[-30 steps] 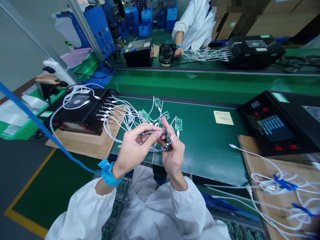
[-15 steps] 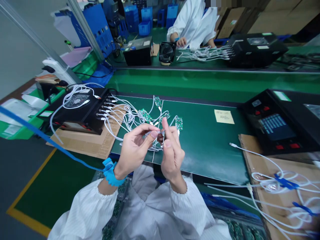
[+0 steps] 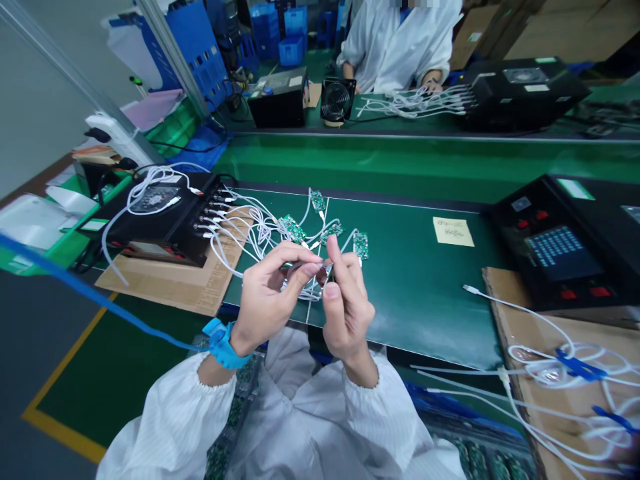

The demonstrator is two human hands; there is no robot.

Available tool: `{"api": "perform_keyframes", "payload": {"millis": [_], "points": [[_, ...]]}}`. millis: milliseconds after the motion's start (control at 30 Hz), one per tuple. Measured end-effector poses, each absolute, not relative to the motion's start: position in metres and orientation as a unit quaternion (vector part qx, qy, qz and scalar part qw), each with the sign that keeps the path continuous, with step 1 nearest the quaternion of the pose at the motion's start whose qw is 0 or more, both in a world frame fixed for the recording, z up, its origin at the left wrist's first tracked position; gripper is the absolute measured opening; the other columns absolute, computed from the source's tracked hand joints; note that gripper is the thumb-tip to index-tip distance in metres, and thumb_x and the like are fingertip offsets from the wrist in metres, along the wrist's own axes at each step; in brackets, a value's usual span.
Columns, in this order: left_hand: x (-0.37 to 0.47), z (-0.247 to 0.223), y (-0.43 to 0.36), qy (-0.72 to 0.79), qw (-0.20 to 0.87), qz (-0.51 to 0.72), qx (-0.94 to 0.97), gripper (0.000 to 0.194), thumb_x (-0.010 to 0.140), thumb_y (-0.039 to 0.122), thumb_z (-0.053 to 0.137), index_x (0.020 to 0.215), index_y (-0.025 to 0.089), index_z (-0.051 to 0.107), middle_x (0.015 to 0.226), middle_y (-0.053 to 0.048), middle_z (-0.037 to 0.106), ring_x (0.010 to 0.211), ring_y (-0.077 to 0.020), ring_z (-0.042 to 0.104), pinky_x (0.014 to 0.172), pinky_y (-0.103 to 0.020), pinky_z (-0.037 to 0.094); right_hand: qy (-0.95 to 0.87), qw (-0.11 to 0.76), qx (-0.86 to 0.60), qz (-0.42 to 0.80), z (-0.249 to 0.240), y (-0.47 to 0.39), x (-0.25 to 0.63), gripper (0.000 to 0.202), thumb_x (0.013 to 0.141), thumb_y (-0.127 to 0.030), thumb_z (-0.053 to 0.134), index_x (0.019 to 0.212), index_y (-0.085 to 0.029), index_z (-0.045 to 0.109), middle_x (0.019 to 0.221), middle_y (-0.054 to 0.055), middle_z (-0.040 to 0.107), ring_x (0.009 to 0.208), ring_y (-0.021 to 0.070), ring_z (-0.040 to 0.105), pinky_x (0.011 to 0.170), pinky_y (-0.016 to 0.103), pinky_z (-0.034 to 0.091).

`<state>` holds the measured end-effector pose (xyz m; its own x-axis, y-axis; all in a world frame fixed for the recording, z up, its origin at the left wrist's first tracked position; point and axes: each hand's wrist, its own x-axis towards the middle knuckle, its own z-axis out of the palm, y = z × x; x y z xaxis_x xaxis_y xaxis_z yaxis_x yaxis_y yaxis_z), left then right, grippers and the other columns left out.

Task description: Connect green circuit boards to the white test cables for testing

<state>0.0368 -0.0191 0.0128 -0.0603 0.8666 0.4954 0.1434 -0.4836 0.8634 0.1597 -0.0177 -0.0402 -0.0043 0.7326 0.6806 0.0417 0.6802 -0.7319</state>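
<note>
My left hand (image 3: 270, 293), with a blue wrist strap (image 3: 223, 343), pinches the end of a white cable between thumb and fingertips. My right hand (image 3: 347, 310) grips a small circuit board (image 3: 328, 272) by its edges, seen almost edge-on and mostly hidden by the fingers. The cable end meets the board between my hands; whether its plug is seated I cannot tell. Just beyond, several green circuit boards (image 3: 292, 228) lie on the green bench (image 3: 405, 287), joined to white cables (image 3: 257, 227).
A black box (image 3: 165, 220) with cable sockets sits on cardboard at left. At right stand a black tester (image 3: 560, 247) with a lit display and coiled white cables (image 3: 580, 367). A yellow note (image 3: 453, 231) lies between. Across the bench, a person in white (image 3: 400, 47) works.
The board in my right hand has tilted and shows less between the fingers. My hands stay together. The co-worker's hands have shifted on the far bench, and the view has moved slightly.
</note>
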Motion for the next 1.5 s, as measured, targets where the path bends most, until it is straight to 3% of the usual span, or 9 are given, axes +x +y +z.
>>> {"api": "perform_keyframes", "payload": {"millis": [333, 500, 600, 833, 933, 1100, 1267, 1400, 1500], "points": [[0.038, 0.009, -0.021, 0.413, 0.255, 0.603, 0.633, 0.005, 0.093, 0.025, 0.072, 0.094, 0.022, 0.077, 0.09, -0.005, 0.071, 0.087, -0.0154, 0.067, 0.075, -0.028, 0.056, -0.655, 0.643, -0.298, 0.262, -0.041, -0.018, 0.157, 0.056, 0.107, -0.029, 0.04, 0.163, -0.036, 0.035, 0.102, 0.007, 0.06, 0.092, 0.0219, 0.05, 0.076, 0.038, 0.052], [0.035, 0.007, -0.02, 0.416, 0.243, 0.59, 0.648, 0.007, 0.094, 0.025, 0.071, 0.098, 0.023, 0.077, 0.094, -0.006, 0.072, 0.09, -0.016, 0.067, 0.075, -0.028, 0.056, -0.678, 0.627, -0.305, 0.233, -0.041, -0.016, 0.158, 0.058, 0.107, -0.029, 0.04, 0.164, -0.035, 0.032, 0.112, 0.009, 0.065, 0.091, 0.0221, 0.049, 0.078, 0.04, 0.053], [0.03, 0.006, -0.019, 0.419, 0.239, 0.581, 0.655, 0.008, 0.094, 0.027, 0.072, 0.097, 0.023, 0.078, 0.093, -0.007, 0.072, 0.09, -0.0167, 0.067, 0.075, -0.029, 0.056, -0.69, 0.618, -0.309, 0.213, -0.04, -0.017, 0.159, 0.059, 0.106, -0.029, 0.042, 0.164, -0.032, 0.033, 0.106, 0.01, 0.064, 0.089, 0.0229, 0.049, 0.075, 0.041, 0.052], [0.024, 0.009, -0.018, 0.395, 0.314, 0.584, 0.636, 0.008, 0.093, 0.028, 0.074, 0.098, 0.024, 0.078, 0.095, -0.006, 0.072, 0.093, -0.0167, 0.068, 0.079, -0.029, 0.057, -0.696, 0.61, -0.324, 0.195, -0.034, -0.024, 0.158, 0.059, 0.106, -0.035, 0.045, 0.164, -0.027, 0.036, 0.102, 0.011, 0.063, 0.088, 0.0238, 0.05, 0.07, 0.039, 0.052], [0.024, 0.011, -0.017, 0.377, 0.361, 0.584, 0.622, 0.009, 0.093, 0.027, 0.073, 0.101, 0.025, 0.076, 0.096, -0.005, 0.071, 0.093, -0.0145, 0.067, 0.082, -0.027, 0.057, -0.698, 0.609, -0.323, 0.195, -0.032, -0.025, 0.158, 0.06, 0.105, -0.033, 0.047, 0.164, -0.028, 0.036, 0.107, 0.011, 0.063, 0.089, 0.0235, 0.051, 0.069, 0.038, 0.052], [0.022, 0.014, -0.017, 0.378, 0.416, 0.569, 0.601, 0.012, 0.093, 0.033, 0.074, 0.09, 0.021, 0.074, 0.088, -0.005, 0.068, 0.086, -0.015, 0.066, 0.078, -0.028, 0.057, -0.698, 0.614, -0.316, 0.188, -0.03, -0.024, 0.157, 0.062, 0.105, -0.035, 0.049, 0.164, -0.03, 0.034, 0.121, 0.013, 0.065, 0.089, 0.0237, 0.051, 0.07, 0.039, 0.053], [0.016, 0.011, -0.02, 0.405, 0.437, 0.549, 0.587, 0.021, 0.092, 0.043, 0.074, 0.093, 0.022, 0.075, 0.089, -0.006, 0.068, 0.078, -0.0154, 0.063, 0.067, -0.029, 0.054, -0.698, 0.618, -0.308, 0.19, -0.03, -0.025, 0.156, 0.059, 0.105, -0.032, 0.05, 0.163, -0.03, 0.038, 0.106, 0.011, 0.063, 0.088, 0.023, 0.051, 0.067, 0.037, 0.051], [0.017, 0.011, -0.021, 0.373, 0.443, 0.557, 0.596, 0.014, 0.094, 0.036, 0.072, 0.095, 0.022, 0.077, 0.089, -0.006, 0.069, 0.071, -0.013, 0.063, 0.061, -0.027, 0.053, -0.696, 0.617, -0.325, 0.168, -0.03, -0.026, 0.154, 0.057, 0.108, -0.033, 0.042, 0.164, -0.029, 0.034, 0.097, 0.01, 0.06, 0.086, 0.0226, 0.051, 0.065, 0.035, 0.049], [0.021, 0.014, -0.021, 0.368, 0.385, 0.578, 0.618, 0.009, 0.093, 0.028, 0.073, 0.093, 0.02, 0.077, 0.088, -0.006, 0.07, 0.077, -0.0138, 0.066, 0.064, -0.025, 0.056, -0.689, 0.625, -0.333, 0.154, -0.034, -0.024, 0.15, 0.056, 0.11, -0.034, 0.033, 0.166, -0.028, 0.03, 0.102, 0.01, 0.062, 0.085, 0.0219, 0.051, 0.065, 0.035, 0.049]]}}
